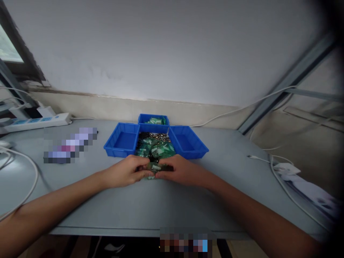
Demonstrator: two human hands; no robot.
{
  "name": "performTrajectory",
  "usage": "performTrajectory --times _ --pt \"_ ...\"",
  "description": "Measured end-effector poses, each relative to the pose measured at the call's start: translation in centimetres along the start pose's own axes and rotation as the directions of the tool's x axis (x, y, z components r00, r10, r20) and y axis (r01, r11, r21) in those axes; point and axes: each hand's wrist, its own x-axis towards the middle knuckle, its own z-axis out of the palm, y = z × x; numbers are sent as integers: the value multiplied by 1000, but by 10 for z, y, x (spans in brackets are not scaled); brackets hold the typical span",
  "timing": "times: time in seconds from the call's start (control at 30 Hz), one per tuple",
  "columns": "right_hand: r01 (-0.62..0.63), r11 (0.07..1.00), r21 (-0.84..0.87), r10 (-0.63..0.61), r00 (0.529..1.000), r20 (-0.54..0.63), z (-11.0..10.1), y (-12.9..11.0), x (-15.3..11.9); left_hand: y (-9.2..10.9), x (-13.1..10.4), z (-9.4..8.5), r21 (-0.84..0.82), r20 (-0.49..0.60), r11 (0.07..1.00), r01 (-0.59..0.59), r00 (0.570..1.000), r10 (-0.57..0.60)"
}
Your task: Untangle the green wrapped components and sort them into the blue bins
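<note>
Both hands meet over the near end of a pile of green packets (161, 148) and small metallic parts (160, 137). My left hand (132, 171) pinches the left side of a small green packet (155, 167), and my right hand (178, 170) has its fingers closed on the right side. A blue tray (109, 147) stands to the left of the pile, and another blue tray (203, 150) stands to the right. Behind the pile, a third blue tray (142, 117) holds more green packets (157, 121). The fingers partly cover the held packet.
A white power strip (40, 122) lies at the back left, near a blurred-out object (71, 143). White cables (34, 168) loop at the left edge. A white adapter (287, 168) and cable lie at the right. The wall stands behind the grey table (120, 211).
</note>
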Motion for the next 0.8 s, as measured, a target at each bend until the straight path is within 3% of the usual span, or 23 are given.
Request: performTrajectory --times 0.8 --pt "-37 998 -50 37 999 -12 -1 -1 -1 0 1 -1 33 1 999 4 1000 -4"
